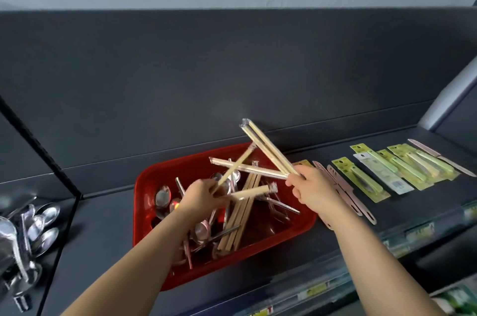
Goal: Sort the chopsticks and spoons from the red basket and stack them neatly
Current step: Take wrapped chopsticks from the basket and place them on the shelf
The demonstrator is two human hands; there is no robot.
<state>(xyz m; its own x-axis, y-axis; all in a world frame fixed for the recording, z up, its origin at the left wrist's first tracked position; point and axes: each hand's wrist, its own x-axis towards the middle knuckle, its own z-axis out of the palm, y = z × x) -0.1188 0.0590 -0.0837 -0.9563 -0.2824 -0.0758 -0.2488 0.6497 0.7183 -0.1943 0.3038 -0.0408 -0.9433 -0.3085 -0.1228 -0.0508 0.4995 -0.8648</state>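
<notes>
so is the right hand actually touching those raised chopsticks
Touching. The head view shows the right hand gripping the lower end of the wrapped chopsticks, raised above the red basket.

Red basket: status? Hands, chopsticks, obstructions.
Left hand grips wrapped chopsticks over red basket. Right hand grips second wrapped bundle. Spoons and more chopsticks lie tangled in basket. Nothing blocking either hand.

Left hand (204, 198) and right hand (313, 189), each tight around chopsticks (268, 150)

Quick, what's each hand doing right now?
Left hand: closed, holding one chopstick pack.
Right hand: closed, holding a chopstick bundle.
</notes>
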